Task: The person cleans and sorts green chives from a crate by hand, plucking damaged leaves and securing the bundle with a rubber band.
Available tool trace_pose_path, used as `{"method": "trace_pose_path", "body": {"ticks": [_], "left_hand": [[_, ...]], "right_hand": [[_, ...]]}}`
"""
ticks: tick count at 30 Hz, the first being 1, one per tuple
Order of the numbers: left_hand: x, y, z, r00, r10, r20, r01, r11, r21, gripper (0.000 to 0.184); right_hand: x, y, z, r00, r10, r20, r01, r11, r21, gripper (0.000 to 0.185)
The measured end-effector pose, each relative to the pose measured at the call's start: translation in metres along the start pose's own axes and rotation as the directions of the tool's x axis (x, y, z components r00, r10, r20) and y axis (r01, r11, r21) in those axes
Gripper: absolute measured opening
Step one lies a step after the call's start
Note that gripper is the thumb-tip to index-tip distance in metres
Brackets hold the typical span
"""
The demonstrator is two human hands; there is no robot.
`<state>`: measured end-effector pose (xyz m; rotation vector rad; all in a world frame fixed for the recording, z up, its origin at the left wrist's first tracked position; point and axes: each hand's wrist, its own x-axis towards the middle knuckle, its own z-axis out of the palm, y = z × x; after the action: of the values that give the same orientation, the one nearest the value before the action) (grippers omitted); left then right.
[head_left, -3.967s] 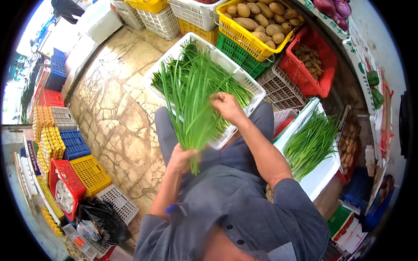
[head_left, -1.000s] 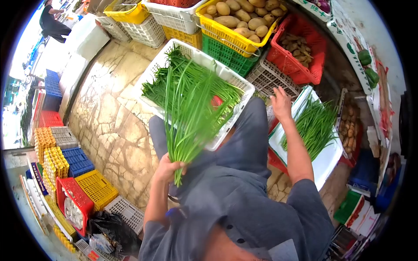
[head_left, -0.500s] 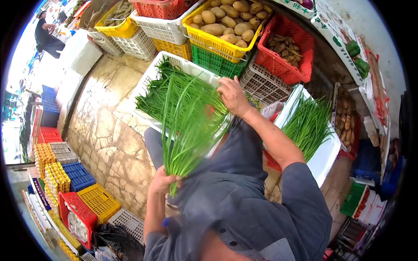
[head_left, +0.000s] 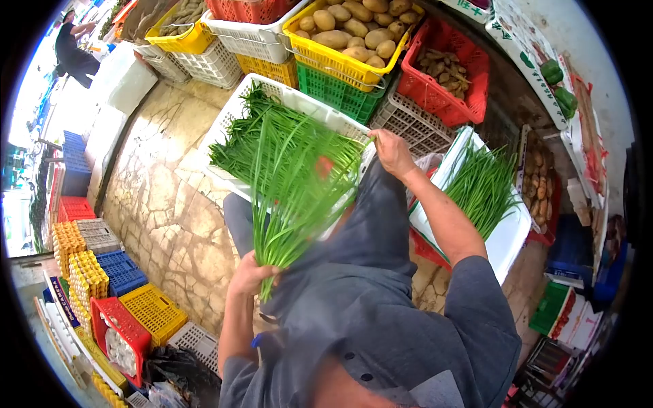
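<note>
My left hand [head_left: 253,273] is closed around the lower ends of a bunch of garlic chives [head_left: 282,211], whose long green leaves fan upward. Beyond the leaf tips on the right, my right hand [head_left: 393,154] is pinched closed; a small greenish bit shows at its fingertips, too small to name. Behind the held bunch, a white plastic crate [head_left: 216,146] holds a pile of more chives [head_left: 238,153], partly hidden by the leaves. At my right, a white foam box [head_left: 505,255] holds another heap of chives [head_left: 479,194].
A yellow crate of potatoes [head_left: 364,30] sits on a green crate [head_left: 333,95] ahead. Beside it, a red crate [head_left: 462,64] holds ginger-like roots. Stacked egg trays [head_left: 88,279] and several crates stand at the left. Another person [head_left: 71,51] is at the far left.
My right hand has moved right and slightly down, away from the leaf tips, its fingers now pinched. My left hand still grips the bunch, shifted slightly left.
</note>
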<state>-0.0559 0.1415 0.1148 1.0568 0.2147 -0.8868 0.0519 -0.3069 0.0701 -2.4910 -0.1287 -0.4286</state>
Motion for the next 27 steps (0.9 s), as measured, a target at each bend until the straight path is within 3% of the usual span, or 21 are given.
{"method": "trace_pose_path", "body": {"ticks": [2, 5, 6, 11, 14, 18, 21, 24, 27], "left_hand": [[0.004, 0.002, 0.005, 1.000, 0.004, -0.002, -0.004, 1.000, -0.013, 0.035], [0.008, 0.002, 0.004, 1.000, 0.004, 0.011, -0.004, 0.999, -0.042, 0.035], [0.009, 0.001, 0.003, 1.000, 0.004, 0.018, -0.003, 0.999, -0.054, 0.035], [0.006, 0.000, -0.004, 0.999, -0.014, 0.042, 0.018, 0.997, -0.079, 0.037], [0.007, 0.000, -0.002, 1.000, 0.005, 0.026, -0.002, 0.996, -0.091, 0.038], [0.006, 0.003, 0.003, 1.000, 0.004, 0.001, -0.004, 0.998, -0.062, 0.038], [0.006, -0.001, -0.001, 0.999, -0.006, 0.036, 0.008, 0.999, -0.035, 0.037], [0.003, 0.002, 0.004, 0.999, -0.002, 0.045, 0.004, 0.999, -0.041, 0.036], [0.001, 0.001, 0.003, 0.999, 0.017, 0.041, -0.015, 0.998, -0.055, 0.035]], "right_hand": [[-0.002, 0.009, 0.009, 0.993, 0.119, 0.002, -0.119, 0.993, 0.006, 0.018], [0.004, 0.039, 0.005, 0.892, 0.297, 0.342, -0.390, 0.887, 0.246, 0.021], [0.000, 0.060, 0.011, 0.821, 0.330, 0.467, -0.522, 0.765, 0.377, 0.024], [-0.009, 0.076, -0.007, 0.938, 0.344, 0.034, -0.340, 0.937, -0.078, 0.025], [0.016, -0.007, -0.032, 0.933, 0.343, 0.109, -0.356, 0.926, 0.130, 0.027], [0.040, -0.082, -0.028, 0.997, 0.069, 0.035, -0.076, 0.952, 0.296, 0.020], [0.047, -0.094, 0.006, 0.922, -0.380, 0.079, 0.377, 0.925, 0.047, 0.021], [0.045, -0.108, 0.023, 0.867, -0.392, 0.307, 0.403, 0.915, 0.032, 0.023], [0.042, -0.102, 0.031, 0.845, -0.388, 0.368, 0.414, 0.910, 0.009, 0.021]]}}
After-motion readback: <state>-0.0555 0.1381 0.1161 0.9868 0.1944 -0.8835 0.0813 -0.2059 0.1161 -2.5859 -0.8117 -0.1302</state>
